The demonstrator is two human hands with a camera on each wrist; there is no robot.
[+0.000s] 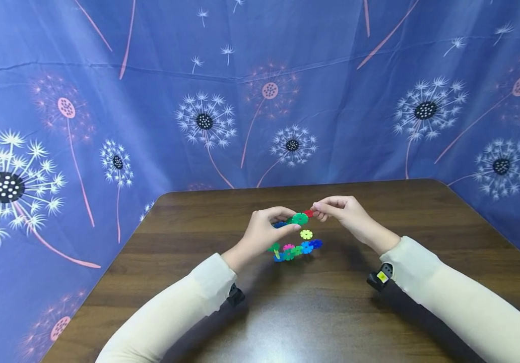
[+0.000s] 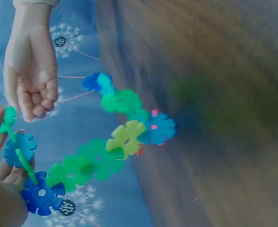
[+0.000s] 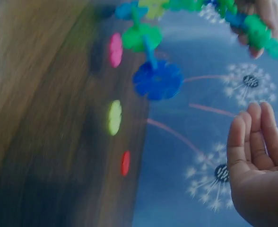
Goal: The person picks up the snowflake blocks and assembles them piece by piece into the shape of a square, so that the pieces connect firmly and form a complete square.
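Note:
My left hand point(image 1: 266, 229) grips a chain of interlocked flower-shaped plastic discs near one end, around a green disc point(image 1: 300, 218). The rest of the chain curves down below the hand, with green, yellow and light blue discs, and a dark blue disc point(image 3: 158, 80) at its far end. Close to the left fingertips is my right hand point(image 1: 343, 212), its fingers loosely bent in the left wrist view, and no disc shows in its palm. In the head view its fingertips overlap the area by a loose red disc point(image 3: 125, 163), which lies on the table in the right wrist view.
A loose yellow disc point(image 1: 306, 234) and a pink disc point(image 3: 115, 49) lie on the brown wooden table point(image 1: 187, 227) below the chain. Behind the table's far edge hangs a blue cloth point(image 1: 151, 111) printed with dandelions. A black wrist camera point(image 1: 379, 277) is strapped beneath the right sleeve.

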